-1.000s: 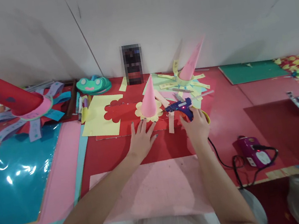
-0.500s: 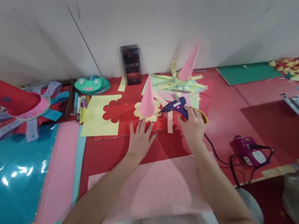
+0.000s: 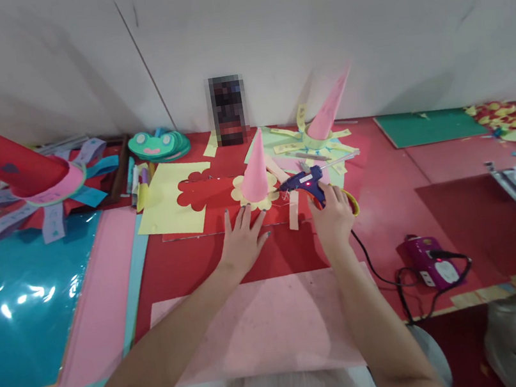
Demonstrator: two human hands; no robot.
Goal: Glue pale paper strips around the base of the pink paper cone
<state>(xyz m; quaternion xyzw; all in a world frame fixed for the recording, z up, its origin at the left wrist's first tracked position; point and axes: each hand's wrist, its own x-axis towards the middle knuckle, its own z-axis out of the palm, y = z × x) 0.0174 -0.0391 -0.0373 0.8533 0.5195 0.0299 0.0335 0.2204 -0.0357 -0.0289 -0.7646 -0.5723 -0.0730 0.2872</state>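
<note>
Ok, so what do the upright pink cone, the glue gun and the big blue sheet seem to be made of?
Pink cone: probably card or paper, matte, smoothly rolled without glare.
Glue gun: likely plastic, from its molded blue body; its finish is too small to judge.
Blue sheet: glossy, with bright, rippled glare spots; perhaps card under clear plastic film, though that's open.

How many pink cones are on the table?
2. The first cone stands on the yellow flower by the left hand; the second cone is farther back, beyond the glue gun, among yellow strips. Neither is hidden.
</note>
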